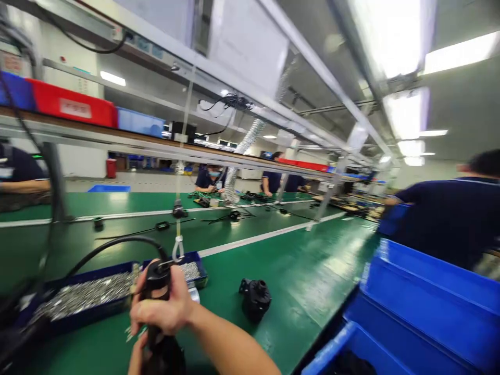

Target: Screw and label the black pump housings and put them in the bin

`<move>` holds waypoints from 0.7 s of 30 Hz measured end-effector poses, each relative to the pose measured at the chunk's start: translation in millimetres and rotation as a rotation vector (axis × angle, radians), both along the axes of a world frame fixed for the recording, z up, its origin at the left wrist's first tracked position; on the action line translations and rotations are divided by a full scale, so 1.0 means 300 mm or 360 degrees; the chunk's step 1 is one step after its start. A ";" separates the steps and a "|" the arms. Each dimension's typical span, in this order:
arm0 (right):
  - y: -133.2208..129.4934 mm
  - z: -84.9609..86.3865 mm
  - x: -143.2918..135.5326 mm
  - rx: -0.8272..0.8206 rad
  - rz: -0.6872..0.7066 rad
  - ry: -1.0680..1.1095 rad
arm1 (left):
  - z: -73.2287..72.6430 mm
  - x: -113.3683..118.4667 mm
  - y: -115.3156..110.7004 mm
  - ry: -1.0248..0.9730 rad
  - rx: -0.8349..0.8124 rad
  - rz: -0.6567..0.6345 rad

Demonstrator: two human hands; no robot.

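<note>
My right hand (164,304) is closed around a black electric screwdriver (158,278), held upright with its cable curving away to the left. A white hook and cord (178,247) hang at its top. Low in the view, my left hand (137,357) shows only in part, its fingers against a dark plastic part (166,359) beneath the screwdriver. The bit's tip is hidden. To the right, a black motor-like housing (255,299) stands on the green bench. Behind my right hand lies a blue tray of metal screws (89,291), with a smaller screw tray (201,268) beside it.
Blue bins (429,291) stand at the right, one holding dark parts. A co-worker in a dark shirt (453,213) sits beyond them. Across the bench, other people work near cables (253,197). Overhead, a shelf carries a red bin (74,104).
</note>
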State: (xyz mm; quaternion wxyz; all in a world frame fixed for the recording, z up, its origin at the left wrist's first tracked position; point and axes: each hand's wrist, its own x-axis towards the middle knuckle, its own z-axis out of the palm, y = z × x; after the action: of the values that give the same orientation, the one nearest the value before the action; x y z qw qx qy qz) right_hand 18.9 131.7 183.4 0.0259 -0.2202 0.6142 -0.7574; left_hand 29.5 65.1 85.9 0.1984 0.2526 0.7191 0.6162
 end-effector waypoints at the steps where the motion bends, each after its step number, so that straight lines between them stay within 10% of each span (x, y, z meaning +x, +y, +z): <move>1: 0.004 0.013 0.021 -0.0059 -0.0080 0.0040 | -0.036 0.021 -0.065 -0.0036 0.0004 0.0070; 7: 0.031 0.062 0.097 -0.0336 -0.0366 0.0506 | -0.137 0.102 -0.247 -0.0154 0.0347 0.0038; 21: -0.036 0.020 0.105 -0.0246 -0.0082 0.0314 | -0.066 0.099 -0.229 -0.0133 0.0574 -0.0127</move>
State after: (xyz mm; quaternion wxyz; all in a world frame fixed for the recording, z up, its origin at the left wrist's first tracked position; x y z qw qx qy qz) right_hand 50.4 120.9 189.2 -0.0712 -0.2792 0.5589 -0.7776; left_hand 59.2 -3.7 66.1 0.2039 0.2865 0.5775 0.7368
